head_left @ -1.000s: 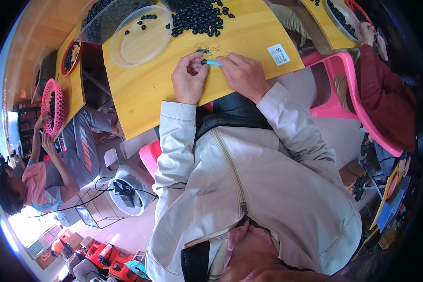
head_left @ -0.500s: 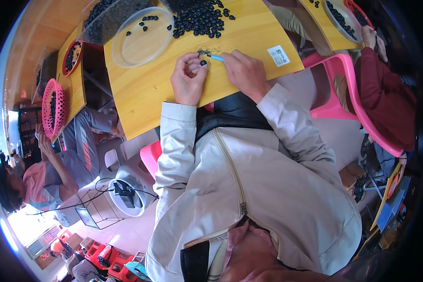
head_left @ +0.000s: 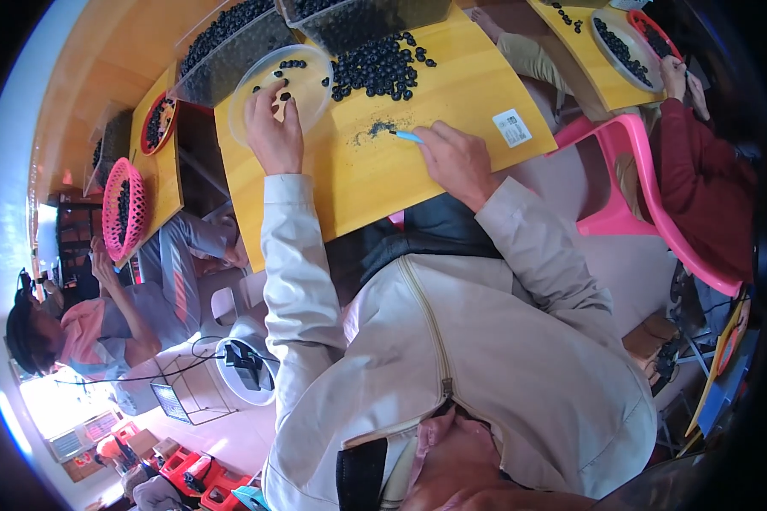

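Note:
My left hand is over a clear round shallow dish, thumb and fingers closed around a small black ball. A few more black balls lie in the dish, some in a short row. My right hand rests near the table's front edge, wrapped round a light blue pen-shaped tool. The tool's dark tip points left, at a patch of dark crumbs on the yellow table. Beyond the crumbs lies a loose heap of black balls.
Two clear bins of black balls stand at the table's far side. A white label is on the right. Left, a person sits by a pink basket and red bowl. Right, another person sits on a pink chair.
My left hand has moved left and away from me, from beside the tool to the dish, carrying the black ball. My right hand stays near its place with the tool. The view has shifted slightly.

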Tool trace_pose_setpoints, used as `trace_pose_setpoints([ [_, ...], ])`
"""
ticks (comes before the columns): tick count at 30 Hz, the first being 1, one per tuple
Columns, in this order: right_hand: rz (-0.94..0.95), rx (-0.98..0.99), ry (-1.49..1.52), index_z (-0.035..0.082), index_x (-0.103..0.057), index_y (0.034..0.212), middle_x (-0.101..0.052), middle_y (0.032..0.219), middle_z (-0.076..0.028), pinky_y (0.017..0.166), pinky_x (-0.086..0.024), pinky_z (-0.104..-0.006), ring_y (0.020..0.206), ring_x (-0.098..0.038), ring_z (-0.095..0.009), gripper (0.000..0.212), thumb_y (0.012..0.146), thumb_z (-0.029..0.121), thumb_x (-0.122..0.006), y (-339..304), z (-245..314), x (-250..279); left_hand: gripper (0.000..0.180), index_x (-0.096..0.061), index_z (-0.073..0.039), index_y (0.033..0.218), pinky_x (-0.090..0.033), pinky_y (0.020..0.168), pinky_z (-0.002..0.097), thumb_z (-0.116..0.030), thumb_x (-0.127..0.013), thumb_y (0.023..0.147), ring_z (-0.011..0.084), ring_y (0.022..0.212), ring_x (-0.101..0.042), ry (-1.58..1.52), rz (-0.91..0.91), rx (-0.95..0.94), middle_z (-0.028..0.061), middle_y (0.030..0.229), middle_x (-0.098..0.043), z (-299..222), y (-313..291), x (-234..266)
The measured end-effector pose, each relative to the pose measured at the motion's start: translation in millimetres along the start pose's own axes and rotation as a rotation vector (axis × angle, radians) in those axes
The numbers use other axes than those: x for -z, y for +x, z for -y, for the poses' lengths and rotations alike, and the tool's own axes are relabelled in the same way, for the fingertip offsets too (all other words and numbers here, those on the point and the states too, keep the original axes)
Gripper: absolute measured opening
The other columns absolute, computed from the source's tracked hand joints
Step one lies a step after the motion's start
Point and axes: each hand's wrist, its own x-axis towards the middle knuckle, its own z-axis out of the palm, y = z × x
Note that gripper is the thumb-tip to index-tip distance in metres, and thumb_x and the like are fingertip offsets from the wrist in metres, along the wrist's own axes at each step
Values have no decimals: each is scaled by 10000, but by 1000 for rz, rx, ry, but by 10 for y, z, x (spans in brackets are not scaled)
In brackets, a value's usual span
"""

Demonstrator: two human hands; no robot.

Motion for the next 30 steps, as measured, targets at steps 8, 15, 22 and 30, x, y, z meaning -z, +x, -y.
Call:
trace_pose_setpoints([
  [8,20,-15,36,94,-723,1037,-627,846,-82,653,-556,-440,768,-685,-312,136,912,137,-691,-5,-12,17,171,-741,-24,1044,-564,770,432,-79,-747,883,346,856,-695,31,446,-53,170,987,-691,-208,-183,-614],
  [15,1,0,28,84,-704,981,-617,831,-74,639,-548,-442,760,-686,-297,94,911,142,-682,-9,-15,22,220,-749,-12,1019,-562,795,463,-177,-779,877,374,879,-688,147,506,8,181,985,-690,-155,-199,-856],
  [22,29,-23,33,88,-708,991,-623,837,-74,634,-546,-440,763,-688,-299,107,898,141,-698,-2,-5,40,223,-749,-2,1034,-576,765,404,-125,-787,853,329,836,-723,59,436,78,178,960,-739,-199,-287,-696],
  [30,34,-47,16,107,-746,1058,-667,868,-80,662,-564,-427,772,-692,-322,162,904,153,-722,-8,-23,-3,249,-690,46,1162,-569,763,266,27,-711,915,189,846,-723,-762,272,675,85,994,-716,-255,-646,-379],
])
